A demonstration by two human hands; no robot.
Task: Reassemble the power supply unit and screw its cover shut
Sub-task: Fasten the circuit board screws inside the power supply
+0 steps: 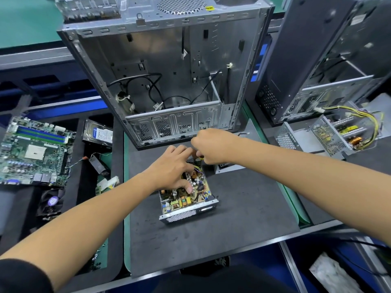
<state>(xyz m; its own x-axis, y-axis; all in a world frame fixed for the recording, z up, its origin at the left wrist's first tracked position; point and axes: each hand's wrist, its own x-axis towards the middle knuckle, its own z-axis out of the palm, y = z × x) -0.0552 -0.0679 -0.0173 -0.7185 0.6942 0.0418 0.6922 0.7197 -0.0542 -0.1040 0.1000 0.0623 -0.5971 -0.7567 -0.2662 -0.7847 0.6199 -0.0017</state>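
- dark grey foam mat (211, 235) covers the middle of a workbench, with green matting showing at its edges and blue trays beyond.
- on the mat sits the power supply unit (187, 197), cover off, its circuit board with coils and capacitors facing up and a perforated metal wall at the near end.
- left hand (173, 168) lies over the far half of the board, fingers spread and bent down onto the parts; the thumb tip presses near a cluster of capacitors. it grips nothing that can be seen.
- right hand (211, 146) is clenched just beyond the unit's far end, fingers curled round a small dark tool with a yellow band (200, 156); only its tip shows, so what kind it is cannot be told.
- behind the hands stands an open computer case (169, 81), gutted, with loose black cables inside.
- to the left, in black foam, lie a motherboard (36, 151), a hard drive (98, 134) and a cooling fan (49, 203).
- to the right stands a second tower case (317, 60), and near it another opened supply (338, 134) with yellow wires.
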